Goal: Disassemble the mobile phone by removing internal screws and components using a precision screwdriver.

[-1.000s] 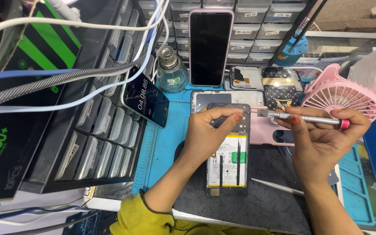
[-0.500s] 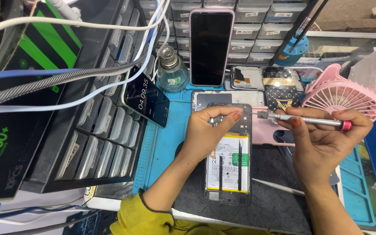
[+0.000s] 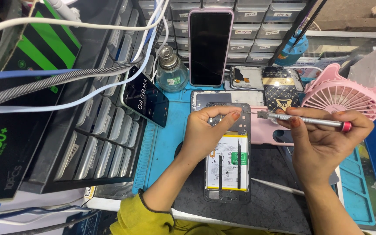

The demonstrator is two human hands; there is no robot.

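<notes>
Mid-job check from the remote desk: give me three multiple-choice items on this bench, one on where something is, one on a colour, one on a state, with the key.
1. Where does the opened phone lie?
A. On the dark mat in front of the person
B. Inside a parts drawer
C. On top of the pink fan

2. What colour is the small fan at the right?
A. Green
B. Pink
C. Black

3. What state is the opened phone in?
A. Back cover on, sealed
B. Screen lit, facing up
C. Back off, battery exposed

Key:
1 A: the phone rests flat on the dark mat, with the left hand on its upper end.
2 B: the fan's grille and body are pink.
3 C: the white and yellow battery shows inside the frame, while the right hand holds a screwdriver level beside it.
</notes>
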